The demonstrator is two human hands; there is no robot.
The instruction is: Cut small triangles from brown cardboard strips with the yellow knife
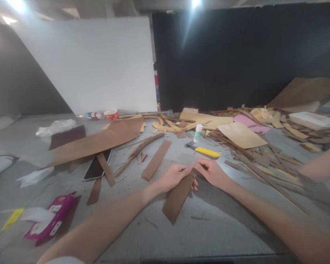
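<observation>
My left hand (176, 176) grips a flat brown cardboard strip (178, 200), with the thumb on top and fingertips showing beneath its right edge. The strip slants toward me, its near end lowest. My right hand (213, 173) is closed in a pinch at the strip's far end, its fingertips almost touching my left thumb. Just beyond the hands lies a yellow utility knife (207, 151), its dark end to the left. A white and green glue stick (198, 133) stands upright behind it. Another brown strip (156, 160) lies left of my hands, beside a brown-wrapped stick (143, 146).
At left are a phone (95, 168), partly under large brown sheets (104, 141), and a magenta tissue pack (52, 218). Cardboard scraps (266, 157) heap at right, where another person's arm (323, 165) reaches in. White (93, 66) and black panels (236, 58) stand behind.
</observation>
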